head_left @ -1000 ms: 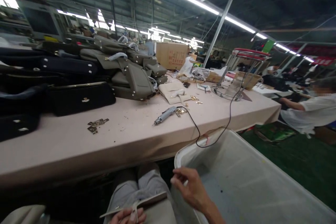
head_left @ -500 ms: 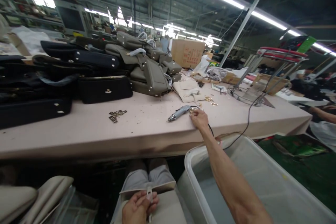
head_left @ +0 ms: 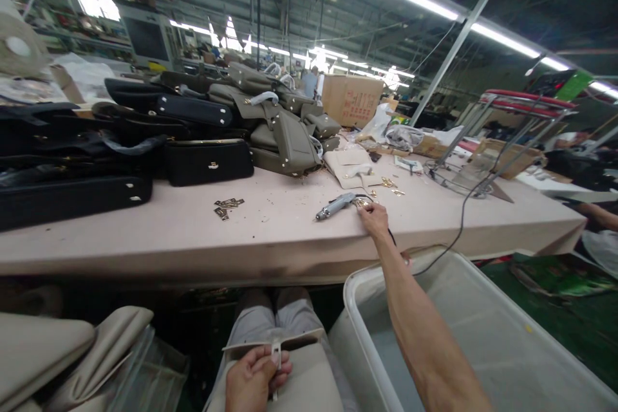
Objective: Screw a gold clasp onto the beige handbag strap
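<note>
A cream bag (head_left: 309, 373) lies across my lap. My left hand (head_left: 255, 376) is closed on its narrow strap (head_left: 276, 355), thumb and fingers pinched together. On the table, my right hand (head_left: 374, 217) reaches to small gold metal pieces (head_left: 360, 203), its fingers together at them; whether one is gripped is too small to tell. Just left of that hand lies a grey electric screwdriver (head_left: 334, 206) with a black cable. More gold pieces (head_left: 389, 183) lie beyond, beside a cream bag part (head_left: 348, 166). Dark metal plates (head_left: 226, 207) lie further left.
Black bags (head_left: 207, 164) and olive-grey bags (head_left: 284, 141) are piled on the table (head_left: 168, 225). A large pale bin (head_left: 367, 322) stands by my right arm. Cream bags (head_left: 43, 354) sit at lower left. A metal stool (head_left: 526, 103) rests upon the table at right.
The view has shifted slightly, so the table items appear a little further right. Both hands stay at nearly the same places, the left still on the strap.
</note>
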Motion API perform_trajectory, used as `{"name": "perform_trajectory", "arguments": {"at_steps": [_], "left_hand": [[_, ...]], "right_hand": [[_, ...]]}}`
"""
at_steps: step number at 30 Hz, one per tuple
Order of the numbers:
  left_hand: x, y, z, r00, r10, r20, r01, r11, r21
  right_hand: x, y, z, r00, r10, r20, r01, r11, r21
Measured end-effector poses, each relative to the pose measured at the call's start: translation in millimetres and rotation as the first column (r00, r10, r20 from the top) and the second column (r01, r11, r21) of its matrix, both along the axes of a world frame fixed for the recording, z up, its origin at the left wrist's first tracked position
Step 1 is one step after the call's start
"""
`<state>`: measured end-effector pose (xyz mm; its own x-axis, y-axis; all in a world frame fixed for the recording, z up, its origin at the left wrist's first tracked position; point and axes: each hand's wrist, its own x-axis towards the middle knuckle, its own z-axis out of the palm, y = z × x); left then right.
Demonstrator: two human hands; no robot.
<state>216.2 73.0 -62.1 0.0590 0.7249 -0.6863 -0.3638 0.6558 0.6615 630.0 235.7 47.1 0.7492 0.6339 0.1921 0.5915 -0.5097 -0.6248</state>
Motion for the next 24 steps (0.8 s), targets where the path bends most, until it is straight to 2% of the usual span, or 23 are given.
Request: {"name": "perform_trajectory", "arguments": {"at_steps": [3, 5, 6, 7, 10, 12, 14, 16, 18, 22, 24], "left_hand": [[0, 1, -0.3, 1.0, -0.005, -0.013, 0.006, 1.0, 0.015], [-3, -3, 7.4, 1.0, -0.022, -0.022, 0.022, 1.0, 0.009], [-5, -7, 14.1, 0.999, -0.038, -0.022, 0.038, 0.999, 0.011], [-8, -11, 21.9, 0.998, -0.057, -0.014, 0.058, 0.998, 0.021], [-15, -20, 42.0, 0.998, -0.064, -0.008, 0.064, 0.997, 0.036], [-18, -22, 47.1, 0.998, -0.066, 0.001, 0.066, 0.997, 0.029], [-22, -24, 48.0, 0.998, -0.056, 0.02, 0.056, 0.998, 0.008], [-25, -26, 48.2, 0.997, -0.06, 0.045, 0.06, 0.998, 0.0], [-26, -27, 47.7, 0.995, -0.08, 0.065, 0.08, 0.997, 0.005], [-25, -25, 44.5, 0.992, -0.097, 0.082, 0.097, 0.995, -0.002], [-25, -23, 43.6, 0.99, -0.107, 0.09, 0.108, 0.994, -0.002]], "right_hand": [[-15, -24, 5.1, 0.986, 0.139, -0.086, -0.117, 0.968, 0.221], [-44, -50, 6.6, 0.939, 0.28, -0.199, -0.191, 0.907, 0.376], [-63, -66, 6.5, 0.906, 0.339, -0.254, -0.22, 0.889, 0.401], [-84, -83, 6.2, 0.87, 0.39, -0.302, -0.256, 0.88, 0.401], [-143, -131, 3.2, 0.781, 0.494, -0.381, -0.409, 0.867, 0.286], [-172, -153, -3.2, 0.64, 0.617, -0.458, -0.566, 0.782, 0.262], [-195, -167, -13.0, 0.484, 0.687, -0.542, -0.668, 0.69, 0.279], [-214, -175, -22.9, 0.371, 0.7, -0.611, -0.72, 0.632, 0.287], [-229, -177, -30.8, 0.321, 0.677, -0.662, -0.742, 0.614, 0.268], [-249, -173, -41.4, 0.323, 0.599, -0.733, -0.731, 0.649, 0.209], [-254, -172, -46.2, 0.331, 0.603, -0.726, -0.746, 0.638, 0.19]]}}
